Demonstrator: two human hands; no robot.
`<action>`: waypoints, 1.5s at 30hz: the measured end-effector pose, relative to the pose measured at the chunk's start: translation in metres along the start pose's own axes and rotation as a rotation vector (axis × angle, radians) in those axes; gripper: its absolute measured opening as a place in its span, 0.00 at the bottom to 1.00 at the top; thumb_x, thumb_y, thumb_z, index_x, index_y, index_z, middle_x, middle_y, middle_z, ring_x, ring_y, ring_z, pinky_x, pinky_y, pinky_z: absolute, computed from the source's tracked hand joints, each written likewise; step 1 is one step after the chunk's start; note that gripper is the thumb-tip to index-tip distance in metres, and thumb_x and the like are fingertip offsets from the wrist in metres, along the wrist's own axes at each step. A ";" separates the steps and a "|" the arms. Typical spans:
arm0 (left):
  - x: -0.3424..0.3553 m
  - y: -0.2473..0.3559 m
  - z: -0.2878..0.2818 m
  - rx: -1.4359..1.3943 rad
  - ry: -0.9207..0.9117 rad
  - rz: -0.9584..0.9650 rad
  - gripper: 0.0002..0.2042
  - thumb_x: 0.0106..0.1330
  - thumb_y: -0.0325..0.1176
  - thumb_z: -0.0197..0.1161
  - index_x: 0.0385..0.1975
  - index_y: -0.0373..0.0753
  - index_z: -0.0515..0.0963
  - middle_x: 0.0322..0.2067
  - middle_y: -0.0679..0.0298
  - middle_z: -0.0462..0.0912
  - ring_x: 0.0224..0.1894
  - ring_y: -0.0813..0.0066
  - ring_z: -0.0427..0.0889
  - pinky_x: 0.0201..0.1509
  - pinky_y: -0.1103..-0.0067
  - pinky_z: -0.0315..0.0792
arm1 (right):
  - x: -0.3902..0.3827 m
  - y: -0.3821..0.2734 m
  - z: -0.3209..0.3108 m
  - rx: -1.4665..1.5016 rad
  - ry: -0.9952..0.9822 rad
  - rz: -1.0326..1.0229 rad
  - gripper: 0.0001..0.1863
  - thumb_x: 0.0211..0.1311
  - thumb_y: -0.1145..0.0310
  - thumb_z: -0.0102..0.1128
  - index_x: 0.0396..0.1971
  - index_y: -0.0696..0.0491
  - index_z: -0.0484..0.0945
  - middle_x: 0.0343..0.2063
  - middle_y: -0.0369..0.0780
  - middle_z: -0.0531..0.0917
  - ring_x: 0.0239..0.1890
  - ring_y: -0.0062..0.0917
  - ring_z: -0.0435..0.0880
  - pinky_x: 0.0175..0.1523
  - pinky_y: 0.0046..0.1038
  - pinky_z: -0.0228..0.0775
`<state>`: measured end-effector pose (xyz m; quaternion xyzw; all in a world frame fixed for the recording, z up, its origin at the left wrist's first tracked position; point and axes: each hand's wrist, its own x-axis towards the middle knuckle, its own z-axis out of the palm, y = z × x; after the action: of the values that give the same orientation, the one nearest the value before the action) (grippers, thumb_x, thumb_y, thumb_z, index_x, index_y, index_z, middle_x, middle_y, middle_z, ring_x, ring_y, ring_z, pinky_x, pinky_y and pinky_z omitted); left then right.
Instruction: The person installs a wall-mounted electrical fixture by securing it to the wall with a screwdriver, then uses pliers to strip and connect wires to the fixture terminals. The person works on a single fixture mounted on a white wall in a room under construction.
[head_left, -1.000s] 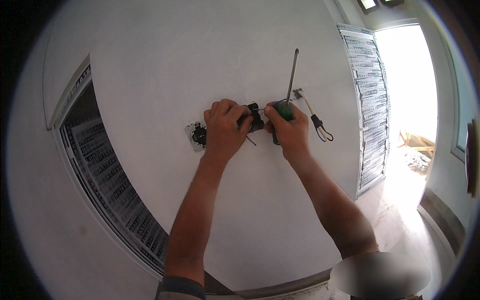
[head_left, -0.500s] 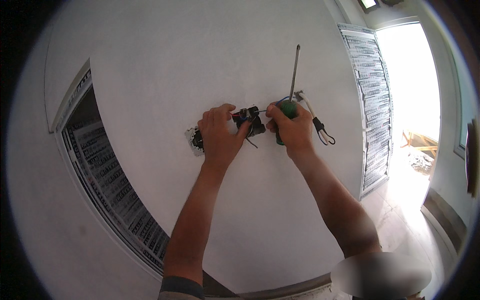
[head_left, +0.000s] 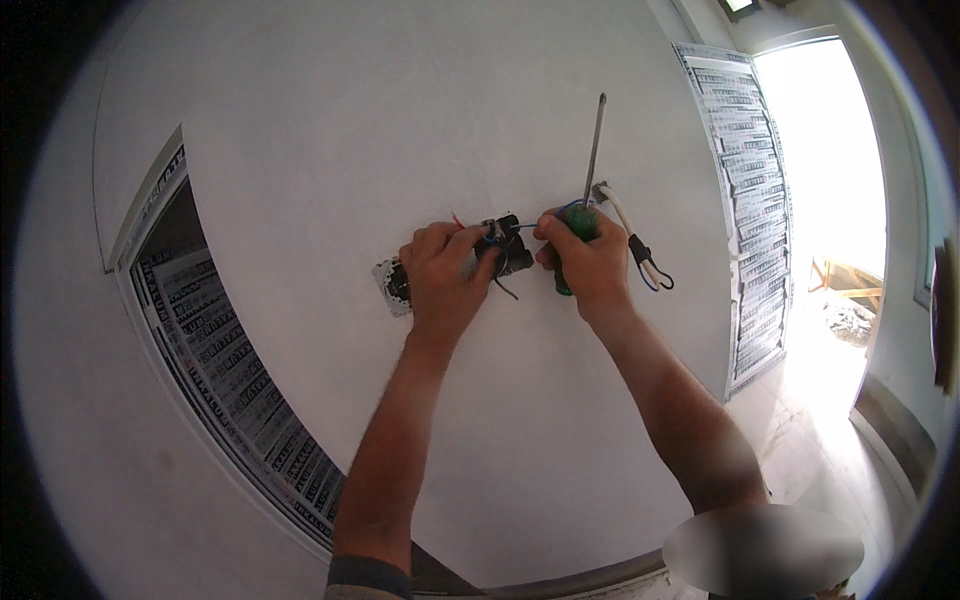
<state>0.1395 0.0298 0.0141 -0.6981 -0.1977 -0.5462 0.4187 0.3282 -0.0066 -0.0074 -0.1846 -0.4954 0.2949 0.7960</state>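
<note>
My left hand (head_left: 440, 268) is closed on a black electrical fitting (head_left: 518, 260), probably a socket or switch body, held out from the white wall. Its fingers and thumb grip the left side, hiding part of it. A red wire (head_left: 457, 219) pokes up by the index finger, and a dark wire (head_left: 507, 289) hangs below. In my right hand (head_left: 595, 265) is a screwdriver (head_left: 597, 150), green handle in the palm and shaft pointing up. The same hand's thumb and forefinger pinch a blue wire (head_left: 526, 226) that runs to the fitting.
Left of my left hand is a wall box opening (head_left: 391, 284) with a ragged edge. A white cable (head_left: 618, 208) with a black-taped end (head_left: 640, 250) comes out of a hole at right. A film-covered door (head_left: 745, 220) stands beside a bright doorway; a framed opening (head_left: 200, 330) is at left.
My left fingers have shifted slightly on the fitting, and the red wire now sticks up above them. My right hand keeps its pinch on the blue wire, with the screwdriver almost unmoved.
</note>
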 end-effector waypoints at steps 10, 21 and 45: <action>-0.001 0.007 0.005 0.059 -0.044 -0.072 0.17 0.54 0.35 0.82 0.45 0.47 0.87 0.42 0.64 0.80 0.49 0.65 0.77 0.56 0.64 0.61 | -0.002 0.001 0.001 0.011 0.002 0.000 0.09 0.65 0.69 0.71 0.37 0.59 0.85 0.30 0.39 0.87 0.25 0.21 0.84 0.31 0.25 0.77; 0.002 0.011 0.018 0.034 0.050 -0.023 0.11 0.53 0.30 0.77 0.36 0.47 0.86 0.36 0.69 0.77 0.44 0.69 0.77 0.54 0.67 0.59 | 0.000 0.002 -0.002 0.005 -0.011 0.006 0.07 0.67 0.71 0.69 0.37 0.59 0.84 0.30 0.39 0.87 0.25 0.21 0.84 0.31 0.24 0.77; 0.003 0.010 0.015 0.093 0.003 0.028 0.13 0.50 0.27 0.76 0.35 0.47 0.85 0.37 0.70 0.78 0.46 0.68 0.77 0.54 0.67 0.59 | -0.001 0.000 -0.005 -0.030 -0.051 -0.043 0.08 0.69 0.70 0.67 0.38 0.60 0.83 0.30 0.40 0.87 0.27 0.20 0.86 0.32 0.23 0.80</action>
<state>0.1566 0.0354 0.0120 -0.6797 -0.2125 -0.5317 0.4584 0.3323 -0.0073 -0.0105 -0.1781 -0.5239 0.2750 0.7862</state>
